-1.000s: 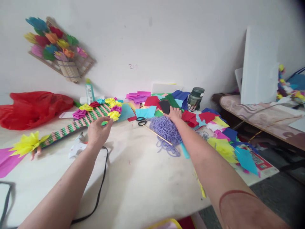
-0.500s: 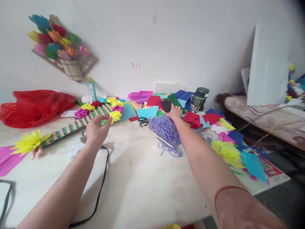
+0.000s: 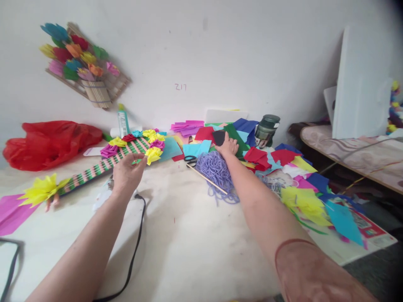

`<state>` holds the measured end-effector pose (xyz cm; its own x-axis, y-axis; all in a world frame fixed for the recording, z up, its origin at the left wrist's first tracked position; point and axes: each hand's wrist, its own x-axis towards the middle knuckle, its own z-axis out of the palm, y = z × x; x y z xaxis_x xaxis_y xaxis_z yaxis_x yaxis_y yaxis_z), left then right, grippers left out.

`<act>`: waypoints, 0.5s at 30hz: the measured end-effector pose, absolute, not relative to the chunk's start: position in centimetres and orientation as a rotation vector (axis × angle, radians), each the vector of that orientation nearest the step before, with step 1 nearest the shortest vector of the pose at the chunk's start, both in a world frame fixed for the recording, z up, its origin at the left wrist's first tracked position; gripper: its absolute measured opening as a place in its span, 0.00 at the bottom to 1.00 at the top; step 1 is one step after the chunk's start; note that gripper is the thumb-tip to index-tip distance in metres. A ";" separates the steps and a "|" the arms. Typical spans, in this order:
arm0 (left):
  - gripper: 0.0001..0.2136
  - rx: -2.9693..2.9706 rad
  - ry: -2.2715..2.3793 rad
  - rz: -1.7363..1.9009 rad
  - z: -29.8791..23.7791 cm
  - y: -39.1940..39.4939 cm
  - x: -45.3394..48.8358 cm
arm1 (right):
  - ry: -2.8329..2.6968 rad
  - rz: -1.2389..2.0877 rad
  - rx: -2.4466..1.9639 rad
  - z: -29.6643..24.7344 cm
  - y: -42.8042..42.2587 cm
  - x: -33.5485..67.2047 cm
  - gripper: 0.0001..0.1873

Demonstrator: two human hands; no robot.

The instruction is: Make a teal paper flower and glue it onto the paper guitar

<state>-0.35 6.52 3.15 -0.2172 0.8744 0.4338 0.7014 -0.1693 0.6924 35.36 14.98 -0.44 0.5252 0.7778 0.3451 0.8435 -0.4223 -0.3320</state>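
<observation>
My left hand [image 3: 127, 173] is closed in a pinch over the body of a small guitar-shaped craft [image 3: 97, 167], striped green and pink and edged with paper flowers. Its fingertips are beside a yellow paper flower [image 3: 153, 155]; what they pinch is too small to make out. My right hand [image 3: 229, 147] reaches over a pile of coloured paper, its thumb and index finger on a black piece of paper [image 3: 218, 137]. Below that wrist lies a tangle of purple yarn [image 3: 215, 170], with a thin wooden stick [image 3: 206, 178] across it. Black-handled scissors [image 3: 190, 159] are partly hidden by the yarn.
A dark jar [image 3: 267, 131] stands behind the paper scraps [image 3: 302, 203]. A glue tube [image 3: 122, 120] leans near the wall, right of a red plastic bag [image 3: 52, 144]. A black cable [image 3: 137, 239] crosses the table near my left forearm. Paper flowers [image 3: 75, 56] hang on the wall.
My right hand has shifted slightly left, and the black paper has moved a little with it. My left hand stays almost in place. The view has turned slightly.
</observation>
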 end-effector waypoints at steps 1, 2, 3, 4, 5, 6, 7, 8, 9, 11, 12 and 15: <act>0.15 1.796 1.878 1.341 3.2 6.5 -0.3 | -1.314 -0.179 -2.309 -0.4 15.1 35.3 0.48; 0.14 1.768 1.868 1.347 3.2 6.4 -0.3 | -1.308 -0.172 -2.311 -0.4 15.1 35.3 0.48; 0.14 1.748 1.857 1.356 3.2 6.4 -0.2 | -1.307 -0.165 -2.313 -0.4 15.1 35.4 0.48; 0.14 1.747 1.851 1.358 3.2 6.4 -0.2 | -1.311 -0.160 -2.313 -0.4 15.2 35.4 0.48; 0.14 1.750 1.844 1.358 3.2 6.4 -0.1 | -1.321 -0.158 -2.312 -0.5 15.2 35.5 0.48; 0.14 1.754 1.838 1.355 3.3 6.4 -0.1 | -1.332 -0.156 -2.313 -0.5 15.2 35.5 0.48; 0.14 1.759 1.834 1.346 3.3 6.3 0.0 | -1.340 -0.155 -2.313 -0.5 15.2 35.6 0.47; 0.14 1.764 1.837 1.328 3.4 6.2 0.1 | -1.346 -0.155 -2.313 -0.5 15.3 35.6 0.47; 0.14 1.770 1.847 1.304 3.5 6.1 0.2 | -1.344 -0.156 -2.312 -0.6 15.3 35.6 0.47; 0.14 1.768 1.881 1.257 3.7 5.8 0.4 | -1.329 -0.160 -2.306 -0.6 15.5 35.6 0.48; 0.15 1.765 1.892 1.241 3.8 5.7 0.4 | -1.323 -0.160 -2.302 -0.6 15.6 35.6 0.49; 0.15 1.760 1.882 1.240 4.1 5.5 0.6 | -1.312 -0.143 -2.303 -0.6 15.7 35.4 0.50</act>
